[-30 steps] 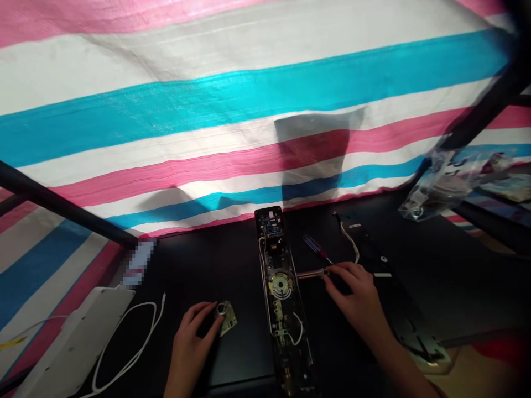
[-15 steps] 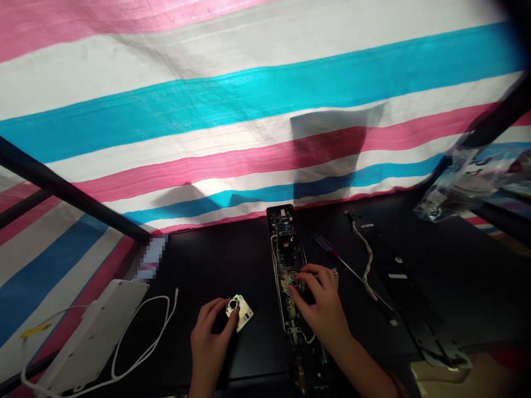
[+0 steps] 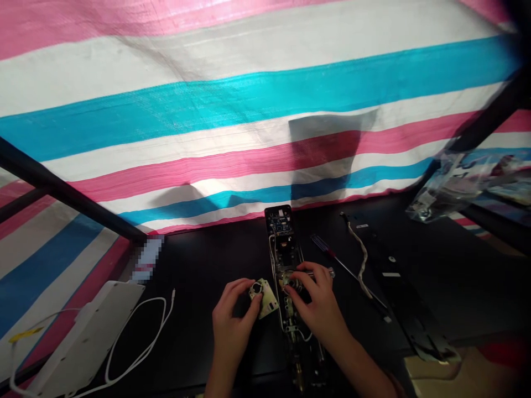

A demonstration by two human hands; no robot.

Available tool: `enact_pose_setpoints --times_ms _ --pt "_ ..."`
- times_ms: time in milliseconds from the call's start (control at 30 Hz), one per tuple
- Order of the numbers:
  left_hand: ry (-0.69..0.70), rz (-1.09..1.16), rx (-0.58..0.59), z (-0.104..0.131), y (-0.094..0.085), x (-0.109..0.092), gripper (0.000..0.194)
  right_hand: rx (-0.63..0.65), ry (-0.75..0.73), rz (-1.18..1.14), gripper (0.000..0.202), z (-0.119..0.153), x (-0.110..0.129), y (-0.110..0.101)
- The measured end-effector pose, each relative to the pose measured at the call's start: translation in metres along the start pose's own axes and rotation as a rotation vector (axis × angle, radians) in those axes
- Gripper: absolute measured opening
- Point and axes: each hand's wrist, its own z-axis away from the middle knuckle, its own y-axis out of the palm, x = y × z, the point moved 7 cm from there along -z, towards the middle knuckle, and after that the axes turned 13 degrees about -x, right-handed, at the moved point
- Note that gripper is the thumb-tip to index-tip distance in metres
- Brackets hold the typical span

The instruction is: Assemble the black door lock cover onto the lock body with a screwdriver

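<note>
A long, narrow black device (image 3: 285, 251) lies open on the dark table, with a circuit board at its far end and metal parts and wires inside. Between the thumb and fingers of my left hand (image 3: 236, 307) is a small pale metal plate (image 3: 266, 303) with a round black hole, held just left of the device. My right hand (image 3: 317, 296) pinches a round metal part (image 3: 292, 283) at the middle of the device. The fingers partly hide this part, and whether it is attached cannot be seen.
Right of the device lie a screwdriver (image 3: 348, 269), a wrapped cable (image 3: 364, 260) and a long black cover (image 3: 398, 293). At the left are a white box (image 3: 89, 337) and white cable (image 3: 143, 356). A plastic bag (image 3: 443, 188) sits at the back right.
My left hand has moved right and slightly up with the pale plate, closer to the device. My right hand stays at the round part, with its fingers slightly shifted. The view has shifted slightly.
</note>
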Motion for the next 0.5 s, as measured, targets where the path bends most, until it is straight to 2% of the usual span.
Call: enact_pose_setpoints --times_ms 133,267,367,500 --pt "0.019 0.005 0.078 -0.002 0.012 -0.013 0.019 0.056 -0.081 -0.044 0.02 -0.003 -0.004 -0.001" --pt "0.104 -0.002 0.18 -0.002 0.034 -0.029 0.019 0.102 -0.069 -0.106 0.032 -0.004 -0.006 -0.005" --pt "0.165 -0.04 0.233 0.001 0.052 -0.036 0.021 0.058 0.004 -0.152 0.04 0.003 -0.012 -0.015" --pt "0.236 -0.109 0.222 0.008 0.064 -0.039 0.02 -0.061 0.14 -0.163 0.031 0.025 -0.032 -0.037"
